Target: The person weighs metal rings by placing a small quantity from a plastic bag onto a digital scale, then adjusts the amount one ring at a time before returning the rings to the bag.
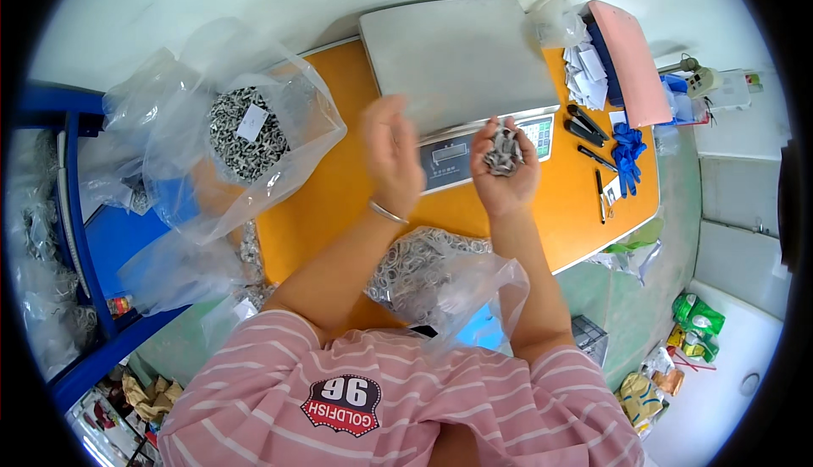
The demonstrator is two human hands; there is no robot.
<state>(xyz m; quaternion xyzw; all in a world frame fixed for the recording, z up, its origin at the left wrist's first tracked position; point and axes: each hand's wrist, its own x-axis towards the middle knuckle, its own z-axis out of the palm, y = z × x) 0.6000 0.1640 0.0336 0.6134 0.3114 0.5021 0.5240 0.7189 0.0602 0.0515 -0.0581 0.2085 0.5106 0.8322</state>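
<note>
The right hand (506, 166) is cupped, palm up, and its fingers curl around a little pile of small metal parts (505, 152). The left hand (391, 154) is just beside it, with its fingers spread open and holding nothing. It looks a bit blurry. A silver bracelet (388, 212) sits on the left wrist. Right behind the fingers of both hands is a grey scale (457, 60) on the orange counter (330, 187). Below the hands, close to the body, lies a clear bag of metal parts (432, 268). Far to the left of the fingers stands another open bag of parts (250, 132). To the right of the fingers lie black pens (584, 126) and a blue glove (627, 155).
</note>
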